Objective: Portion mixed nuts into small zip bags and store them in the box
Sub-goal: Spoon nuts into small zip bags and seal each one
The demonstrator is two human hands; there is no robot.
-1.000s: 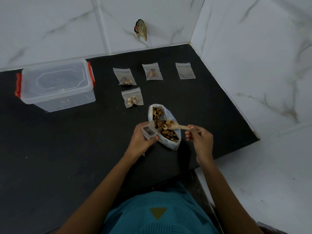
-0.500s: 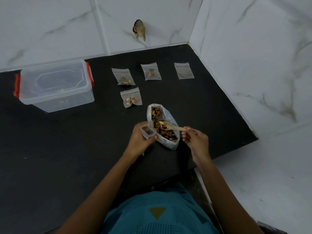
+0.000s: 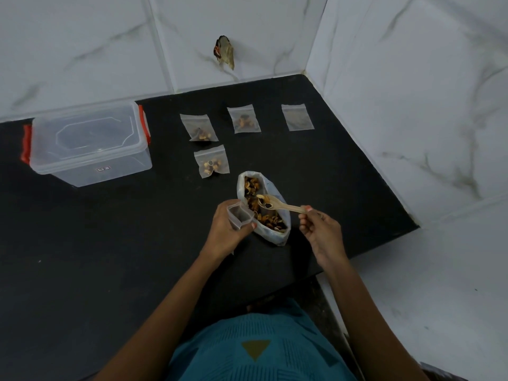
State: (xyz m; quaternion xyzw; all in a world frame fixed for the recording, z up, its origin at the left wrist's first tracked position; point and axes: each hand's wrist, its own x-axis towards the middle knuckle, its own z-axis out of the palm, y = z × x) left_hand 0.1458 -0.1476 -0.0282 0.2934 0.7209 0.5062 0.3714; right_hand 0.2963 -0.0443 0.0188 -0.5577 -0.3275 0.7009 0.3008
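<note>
My left hand point(image 3: 226, 233) holds a small clear zip bag point(image 3: 239, 215) with its mouth spread open, just left of the big open bag of mixed nuts point(image 3: 264, 207). My right hand point(image 3: 320, 232) pinches the handle of a wooden spoon point(image 3: 277, 204), whose bowl carries a few nuts above the big bag. Three small zip bags with nuts lie further back: one point(image 3: 211, 164) nearest, one point(image 3: 199, 127) behind it, one point(image 3: 244, 119) to the right. A flat zip bag point(image 3: 297, 117) lies at the far right. The clear lidded box point(image 3: 88, 143) with red clips stands at the left.
The black counter point(image 3: 110, 257) ends at a marble wall behind and to the right, and its front right corner drops to a white floor. A small dark object point(image 3: 224, 52) sticks to the back wall. My teal shirt fills the bottom.
The spoon has lifted out of the nut pile with a few nuts in its bowl and shifted slightly left toward the small bag. My left hand has stayed in place.
</note>
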